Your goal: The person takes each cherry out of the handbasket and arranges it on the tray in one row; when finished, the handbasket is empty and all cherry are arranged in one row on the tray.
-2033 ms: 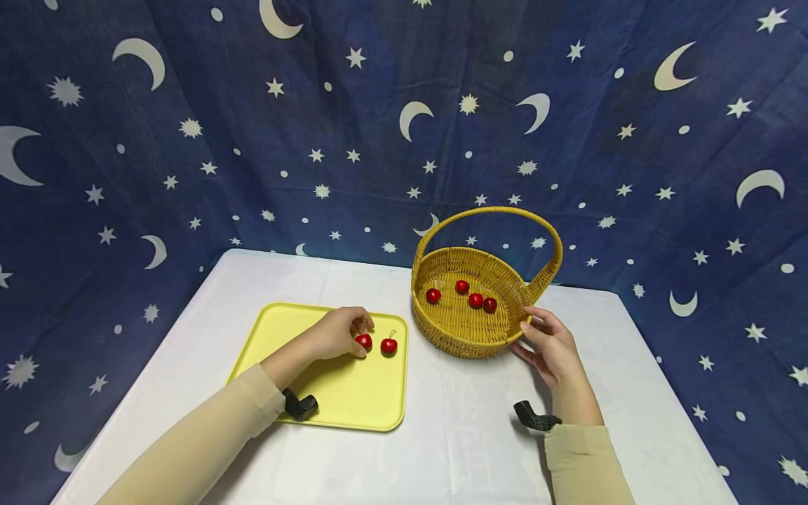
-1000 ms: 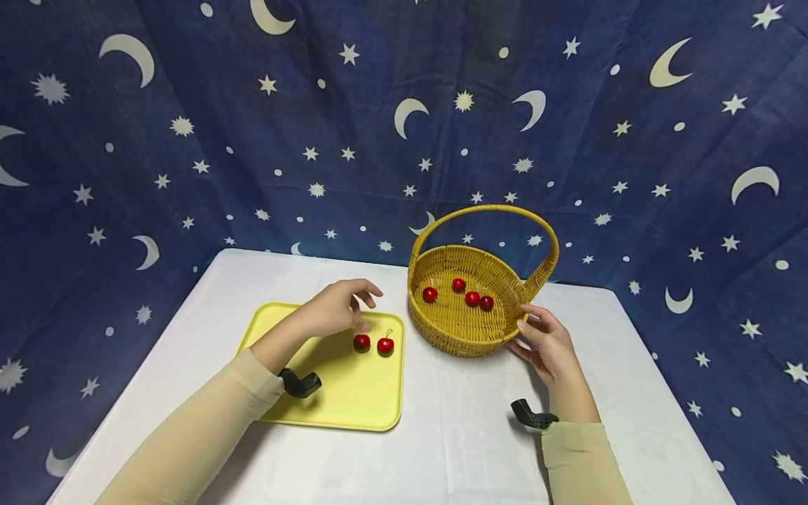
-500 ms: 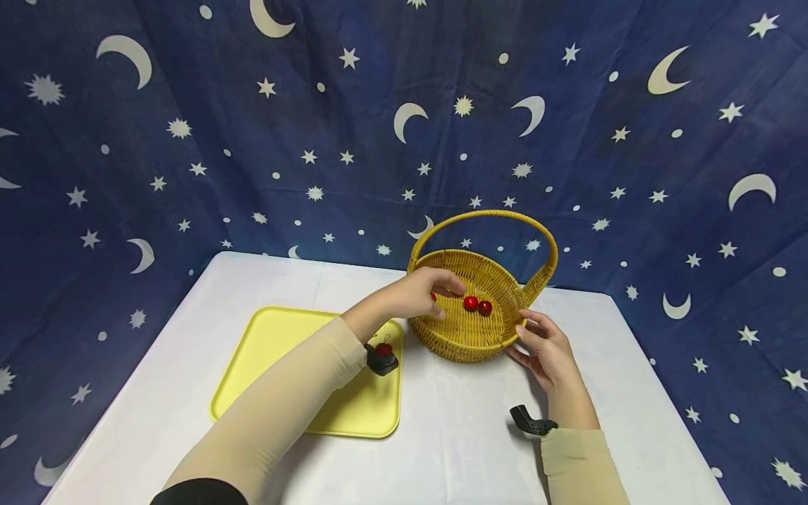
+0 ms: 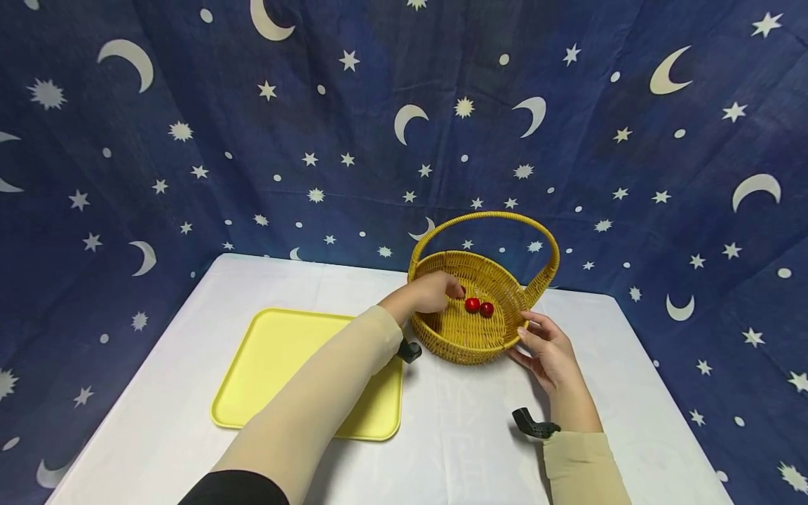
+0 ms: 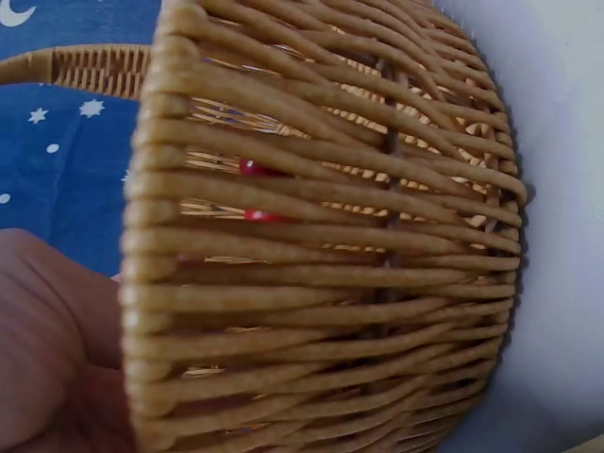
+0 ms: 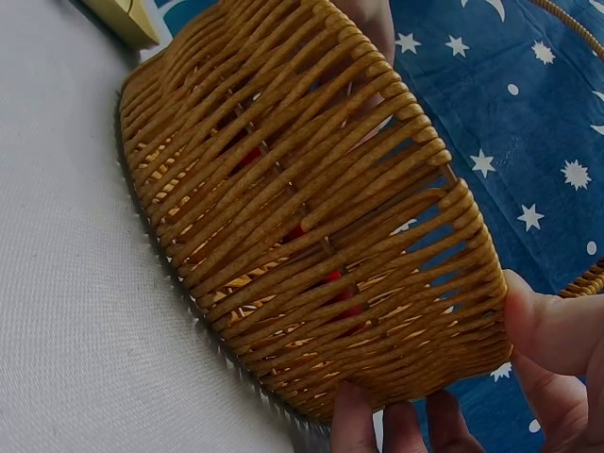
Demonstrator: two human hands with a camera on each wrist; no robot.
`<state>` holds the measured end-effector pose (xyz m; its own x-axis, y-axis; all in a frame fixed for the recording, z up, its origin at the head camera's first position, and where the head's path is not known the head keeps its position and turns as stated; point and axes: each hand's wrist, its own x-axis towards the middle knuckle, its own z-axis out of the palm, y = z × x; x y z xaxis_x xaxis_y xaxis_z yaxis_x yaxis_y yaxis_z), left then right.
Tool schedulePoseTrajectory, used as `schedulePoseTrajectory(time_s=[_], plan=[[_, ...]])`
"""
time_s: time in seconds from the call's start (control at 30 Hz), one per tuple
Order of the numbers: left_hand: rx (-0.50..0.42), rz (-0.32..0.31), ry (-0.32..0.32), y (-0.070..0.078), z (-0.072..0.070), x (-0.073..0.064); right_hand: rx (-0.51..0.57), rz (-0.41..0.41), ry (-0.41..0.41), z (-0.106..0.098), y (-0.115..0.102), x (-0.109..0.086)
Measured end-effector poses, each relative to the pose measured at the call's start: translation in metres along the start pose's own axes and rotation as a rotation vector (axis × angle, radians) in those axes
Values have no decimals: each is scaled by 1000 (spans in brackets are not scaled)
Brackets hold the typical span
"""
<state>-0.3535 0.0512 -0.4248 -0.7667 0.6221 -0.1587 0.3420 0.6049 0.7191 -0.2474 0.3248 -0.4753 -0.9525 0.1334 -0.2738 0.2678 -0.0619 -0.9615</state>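
Observation:
My left hand point(image 4: 432, 291) reaches over the near-left rim into the yellow wicker basket point(image 4: 470, 340), fingers bent down inside it. Its fingertips and the spot below them are hidden, so I cannot tell whether they pinch a cherry. Just right of the fingers lie a bright red cherry point(image 4: 472, 305) and a darker cherry point(image 4: 487, 309); a sliver of another red one shows at the fingertips. My right hand point(image 4: 549, 354) grips the basket's right side, its thumb point(image 6: 557, 326) at the rim and fingers point(image 6: 401, 429) under the wall in the right wrist view.
A yellow tray point(image 4: 284, 344) lies on the white-covered table point(image 4: 467, 435), left of the basket, with my left sleeve across it. The tall basket handle point(image 4: 486, 214) arches above the bowl. Behind hangs a dark blue cloth point(image 4: 353, 126) with moons and stars.
My left hand let go of a cherry on the tray beside another one, opened, then moved right into the basket. The left arm now hides those two cherries. My right hand keeps its hold.

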Motion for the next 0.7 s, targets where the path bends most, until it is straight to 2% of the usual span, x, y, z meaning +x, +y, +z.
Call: schedulePoseTrajectory(time_s=[0.23,0.37,0.47,0.6,0.7], plan=[[106,-90,-43,6,10,4,4,-7,-9,-2,0,0],[182,-58,-87,6,19,7,13,-16,-9,-2,2,-1],[221,-26,-70,5,23,7,16,-10,-11,-1,2,0],[131,13,-23,4,21,4,11,-8,-13,-1,2,1],[37,54,10,6,15,-4,10,-12,-12,-2,1,1]])
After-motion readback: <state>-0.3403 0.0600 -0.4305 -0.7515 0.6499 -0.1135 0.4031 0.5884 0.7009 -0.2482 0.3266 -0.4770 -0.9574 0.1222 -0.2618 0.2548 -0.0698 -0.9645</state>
